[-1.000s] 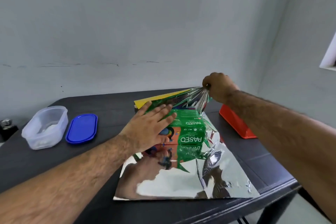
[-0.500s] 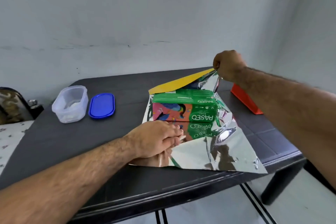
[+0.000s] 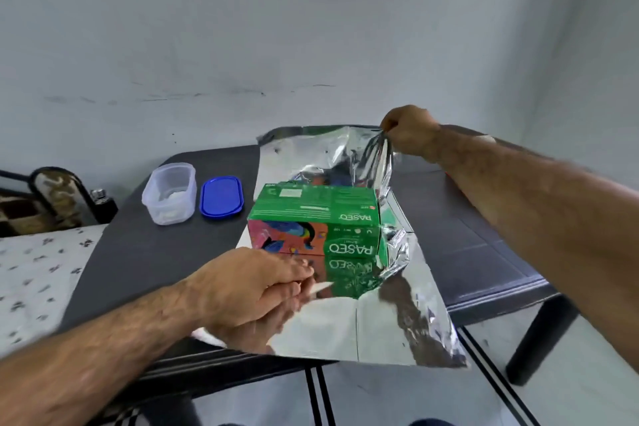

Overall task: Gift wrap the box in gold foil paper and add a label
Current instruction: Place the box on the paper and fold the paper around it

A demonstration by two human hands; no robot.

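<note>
A green and multicoloured tissue box (image 3: 314, 214) stands on a sheet of foil paper (image 3: 380, 328), silver side up, on a dark table (image 3: 484, 252). My right hand (image 3: 409, 130) pinches the sheet's far right corner and holds it up behind the box, so the far part stands like a wall. My left hand (image 3: 249, 287) lies over the sheet's near left edge with its fingers curled on the foil; its reflection shows beneath. The sheet's near edge hangs past the table's front edge.
A clear plastic tub (image 3: 169, 192) and its blue lid (image 3: 222, 196) sit left of the box. A dark bottle (image 3: 102, 204) and a chair back (image 3: 52, 197) stand beyond the table's left end, beside a white patterned surface (image 3: 41, 270).
My left hand left the box top and took the foil's near left edge. My right hand lifted the far corner higher, turning the silver side towards me. The sheet slid nearer.
</note>
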